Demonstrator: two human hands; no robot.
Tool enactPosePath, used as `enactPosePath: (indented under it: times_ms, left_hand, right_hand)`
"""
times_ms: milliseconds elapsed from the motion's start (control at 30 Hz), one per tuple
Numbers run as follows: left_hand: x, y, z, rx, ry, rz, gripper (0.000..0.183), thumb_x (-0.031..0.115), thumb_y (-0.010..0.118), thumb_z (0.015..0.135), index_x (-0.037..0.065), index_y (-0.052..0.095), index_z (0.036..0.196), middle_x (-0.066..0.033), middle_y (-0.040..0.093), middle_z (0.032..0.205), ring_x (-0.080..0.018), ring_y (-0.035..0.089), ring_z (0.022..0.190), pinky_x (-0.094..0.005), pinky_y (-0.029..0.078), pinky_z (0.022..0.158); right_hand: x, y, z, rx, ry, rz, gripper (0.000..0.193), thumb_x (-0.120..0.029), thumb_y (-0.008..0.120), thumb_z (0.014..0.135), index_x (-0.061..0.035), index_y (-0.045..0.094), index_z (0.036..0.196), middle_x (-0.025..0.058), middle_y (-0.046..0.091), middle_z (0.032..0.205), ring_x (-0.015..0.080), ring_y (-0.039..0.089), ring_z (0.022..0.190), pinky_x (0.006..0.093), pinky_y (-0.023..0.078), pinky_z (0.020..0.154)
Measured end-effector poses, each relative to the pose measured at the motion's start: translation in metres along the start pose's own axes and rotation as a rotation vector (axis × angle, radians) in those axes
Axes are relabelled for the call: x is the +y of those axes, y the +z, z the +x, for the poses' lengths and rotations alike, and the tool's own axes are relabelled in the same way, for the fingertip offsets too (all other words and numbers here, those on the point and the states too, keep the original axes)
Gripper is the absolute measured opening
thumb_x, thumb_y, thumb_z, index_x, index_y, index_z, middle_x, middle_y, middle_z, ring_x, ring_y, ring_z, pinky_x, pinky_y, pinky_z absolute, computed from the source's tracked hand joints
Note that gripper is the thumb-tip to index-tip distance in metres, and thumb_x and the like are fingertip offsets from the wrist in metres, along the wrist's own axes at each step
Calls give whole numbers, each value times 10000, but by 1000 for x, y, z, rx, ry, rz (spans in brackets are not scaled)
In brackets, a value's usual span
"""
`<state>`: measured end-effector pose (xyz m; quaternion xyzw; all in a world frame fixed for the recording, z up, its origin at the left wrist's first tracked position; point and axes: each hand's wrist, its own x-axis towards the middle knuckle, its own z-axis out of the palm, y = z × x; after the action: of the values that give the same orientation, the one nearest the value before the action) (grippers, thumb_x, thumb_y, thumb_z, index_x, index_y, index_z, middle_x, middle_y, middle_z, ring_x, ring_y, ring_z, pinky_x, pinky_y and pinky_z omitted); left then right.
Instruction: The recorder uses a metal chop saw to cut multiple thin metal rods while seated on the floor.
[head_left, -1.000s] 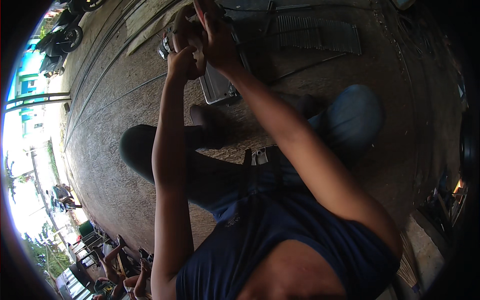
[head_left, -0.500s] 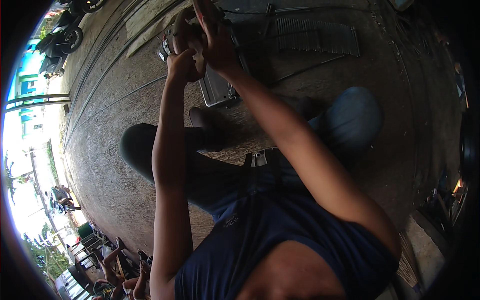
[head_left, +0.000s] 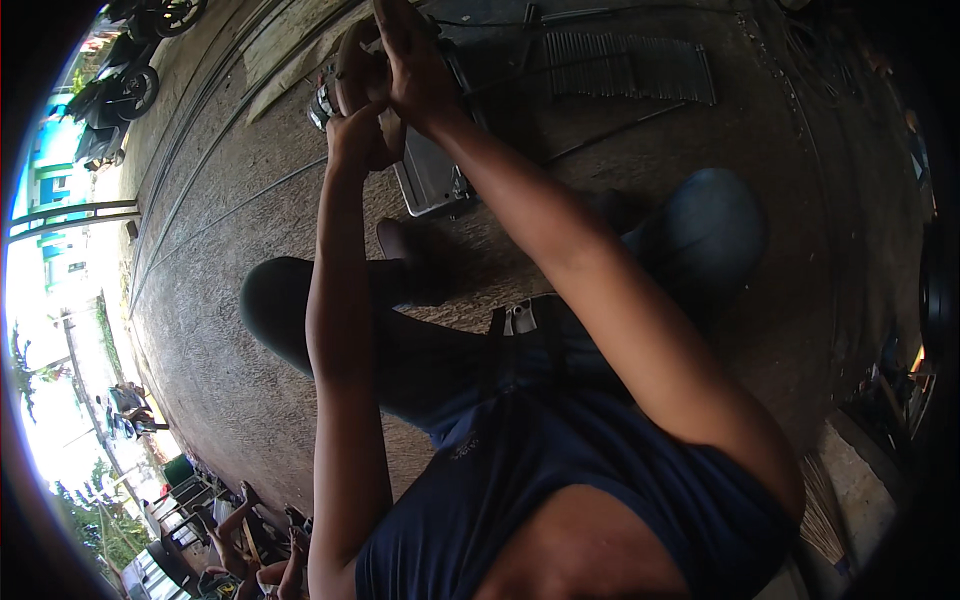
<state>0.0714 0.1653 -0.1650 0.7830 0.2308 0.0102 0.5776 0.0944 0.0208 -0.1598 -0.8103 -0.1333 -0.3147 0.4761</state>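
At the top, ahead of my knees, a floor machine that looks like a cut-off saw stands on a grey metal base [head_left: 428,182]. A curved brownish guard or housing [head_left: 352,62] rises from it. My left hand [head_left: 357,138] is closed around a part on the machine's near left side. Higher and to the right, my right hand [head_left: 420,85] is wrapped over the machine's upper part, its fingers pointing away from me. Both hands are close together. Exactly what each palm grips is hidden, and the machine's far end runs out of view.
Many thin metal rods lie in a row [head_left: 630,68] at the far right. Long bars [head_left: 215,150] stretch over the floor at left. A broom [head_left: 825,510] lies lower right. Motorcycles [head_left: 125,95] stand at far left; people's legs [head_left: 235,530] show lower left.
Both hands and the machine sit slightly further left and higher in the picture. A red patch by my right fingers no longer shows. Both hands stay at the machine.
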Motion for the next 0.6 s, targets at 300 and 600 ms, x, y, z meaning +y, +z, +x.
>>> enactPosePath:
  times_ms: [300,600]
  left_hand:
    - [14,2,-16,40,-57,33,286,158,703,733,-103,622,818,-101,624,682,-154,615,575,-302,478,482]
    - [25,6,-40,37,-29,96,285,145,691,741,-106,614,851,-122,639,722,-164,634,607,-303,488,497]
  right_hand:
    - [1,0,-5,74,-74,-52,828,-256,700,763,-127,292,1472,300,439,1280,457,414,1216,494,351,1020]
    - [3,-4,-14,-7,-18,-35,754,-215,672,792,-121,332,1459,278,422,1349,449,388,1266,493,317,1066]
